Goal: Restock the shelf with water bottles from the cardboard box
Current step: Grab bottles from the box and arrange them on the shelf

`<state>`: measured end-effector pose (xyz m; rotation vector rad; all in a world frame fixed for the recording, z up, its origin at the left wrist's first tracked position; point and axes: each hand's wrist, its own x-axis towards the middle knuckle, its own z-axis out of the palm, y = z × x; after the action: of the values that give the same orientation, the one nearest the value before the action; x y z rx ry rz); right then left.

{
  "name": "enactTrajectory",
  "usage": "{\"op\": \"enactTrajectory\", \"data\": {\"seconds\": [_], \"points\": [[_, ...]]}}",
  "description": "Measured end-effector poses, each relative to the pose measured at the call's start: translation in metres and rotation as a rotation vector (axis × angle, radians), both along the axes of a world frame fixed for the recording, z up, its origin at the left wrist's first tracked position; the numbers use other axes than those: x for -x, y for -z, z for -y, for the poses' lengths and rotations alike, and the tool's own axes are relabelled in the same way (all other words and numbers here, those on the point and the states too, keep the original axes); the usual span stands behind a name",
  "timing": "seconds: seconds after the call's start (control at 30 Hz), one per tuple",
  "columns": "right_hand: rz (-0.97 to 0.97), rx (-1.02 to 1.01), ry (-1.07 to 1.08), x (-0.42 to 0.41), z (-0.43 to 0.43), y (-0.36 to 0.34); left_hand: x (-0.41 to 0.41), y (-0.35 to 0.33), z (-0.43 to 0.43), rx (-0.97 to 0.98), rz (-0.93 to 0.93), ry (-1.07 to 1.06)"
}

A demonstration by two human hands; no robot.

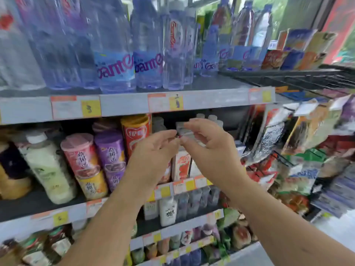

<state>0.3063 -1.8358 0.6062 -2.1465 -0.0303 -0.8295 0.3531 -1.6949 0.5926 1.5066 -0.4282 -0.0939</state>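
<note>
Clear water bottles with blue labels stand in a row on the top shelf, above both hands. My left hand and my right hand meet in front of the second shelf. Between them is a small pale grey item, blurred and hard to identify. My right thumb and fingers hold it, and my left fingertips pinch its left end. No cardboard box is in view.
The second shelf holds a white drink bottle, pink and purple cups and a red can. Lower shelves carry small bottles and cartons. Snack bags hang on a rack at the right.
</note>
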Motion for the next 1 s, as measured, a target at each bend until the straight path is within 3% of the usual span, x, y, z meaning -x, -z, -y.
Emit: {"op": "enactTrajectory", "data": {"seconds": [0.27, 0.43, 0.8, 1.0], "points": [[-0.254, -0.119, 0.002, 0.051, 0.016, 0.113, 0.043, 0.107, -0.006, -0.150, -0.188, -0.089], [-0.577, -0.073, 0.001, 0.093, 0.030, 0.259, 0.088, 0.231, -0.011, -0.289, -0.373, -0.166], [-1.189, 0.085, -0.062, 0.180, 0.010, 0.587, 0.168, 0.527, -0.036, -0.552, -0.535, -0.262], [-1.277, 0.181, -0.112, 0.183, -0.015, 0.731, 0.167, 0.646, -0.037, -0.631, -0.572, -0.289]]}}
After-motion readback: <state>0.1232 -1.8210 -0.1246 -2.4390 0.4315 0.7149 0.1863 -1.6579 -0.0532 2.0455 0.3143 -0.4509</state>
